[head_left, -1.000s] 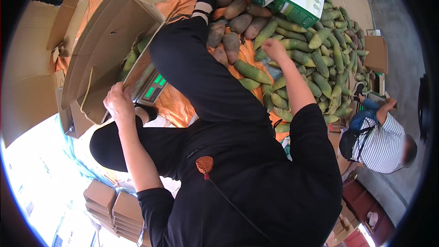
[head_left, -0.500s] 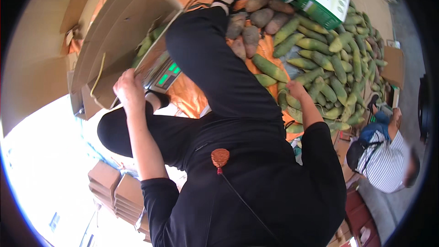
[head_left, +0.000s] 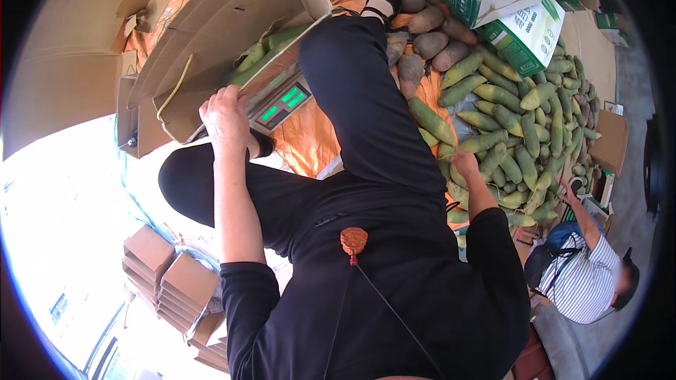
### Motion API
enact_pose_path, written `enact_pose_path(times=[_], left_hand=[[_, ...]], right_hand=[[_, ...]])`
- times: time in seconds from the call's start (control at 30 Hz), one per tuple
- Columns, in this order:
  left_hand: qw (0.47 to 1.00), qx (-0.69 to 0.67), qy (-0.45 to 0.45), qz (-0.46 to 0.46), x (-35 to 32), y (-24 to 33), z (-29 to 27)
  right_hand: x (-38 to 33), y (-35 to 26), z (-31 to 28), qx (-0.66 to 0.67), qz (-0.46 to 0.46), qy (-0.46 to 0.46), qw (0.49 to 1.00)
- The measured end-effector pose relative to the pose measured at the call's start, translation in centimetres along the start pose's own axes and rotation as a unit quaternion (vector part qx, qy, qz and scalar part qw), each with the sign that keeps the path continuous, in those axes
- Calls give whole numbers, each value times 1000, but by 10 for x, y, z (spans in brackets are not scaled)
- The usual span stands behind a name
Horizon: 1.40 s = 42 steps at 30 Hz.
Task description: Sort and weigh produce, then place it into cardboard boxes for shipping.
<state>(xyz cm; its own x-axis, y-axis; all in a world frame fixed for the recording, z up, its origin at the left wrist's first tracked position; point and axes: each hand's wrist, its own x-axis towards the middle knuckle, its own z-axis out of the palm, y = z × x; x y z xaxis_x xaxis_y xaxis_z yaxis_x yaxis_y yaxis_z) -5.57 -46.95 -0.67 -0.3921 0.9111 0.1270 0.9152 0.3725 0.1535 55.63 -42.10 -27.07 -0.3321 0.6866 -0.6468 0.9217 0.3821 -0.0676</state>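
My left hand [head_left: 225, 116] is closed over the near edge of an open cardboard box [head_left: 204, 35], which has a yellow cord on its side. Inside the box lie several green radishes [head_left: 255, 55]. Right beside that hand, a scale [head_left: 285, 107] shows lit green digits, partly under the box. My right hand [head_left: 465, 164] has its fingers curled, at the near edge of a big heap of green radishes [head_left: 524, 123]; whatever it may hold is hidden. A long green radish [head_left: 431, 121] lies just beyond it.
Brownish, rounded roots [head_left: 431, 46] lie on an orange sheet [head_left: 296, 144] by my foot. Green-and-white cartons [head_left: 524, 35] rest above the heap. Flat cardboard stacks [head_left: 186, 285] stand at lower left. A person in a striped shirt [head_left: 581, 281] is at the right, an arm stretched toward the heap.
The whole view has shifted, so most things sit farther right. My hands keep their places at the box edge and the radish heap. The person at the right has moved an arm toward the heap.
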Motion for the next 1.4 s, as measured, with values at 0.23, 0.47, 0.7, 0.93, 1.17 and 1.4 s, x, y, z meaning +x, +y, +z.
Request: enact_pose_path(times=[0.23, 0.47, 0.7, 0.93, 1.17, 1.4], left_hand=[[1000, -10, 1, -9, -10, -7, -7], [998, -59, 6, -24, -9, -5, -11], [994, -36, 4, -100, -18, -4, -27], [983, -26, -26, -182, -25, -11, -29], [981, -30, -38, -187, -23, -14, -25], [986, -18, -35, -161, -27, -14, -22]], right_hand=[[-39, -36, -73, 360, 189, 105, 907], [-52, -12, -83, 513, 172, 277, 794], [-24, -79, -223, 583, 132, 288, 748], [-18, -167, -375, 629, -69, 339, 696], [-40, -268, -501, 631, -433, 266, 586], [-3, -394, -498, 762, -339, 35, 551]])
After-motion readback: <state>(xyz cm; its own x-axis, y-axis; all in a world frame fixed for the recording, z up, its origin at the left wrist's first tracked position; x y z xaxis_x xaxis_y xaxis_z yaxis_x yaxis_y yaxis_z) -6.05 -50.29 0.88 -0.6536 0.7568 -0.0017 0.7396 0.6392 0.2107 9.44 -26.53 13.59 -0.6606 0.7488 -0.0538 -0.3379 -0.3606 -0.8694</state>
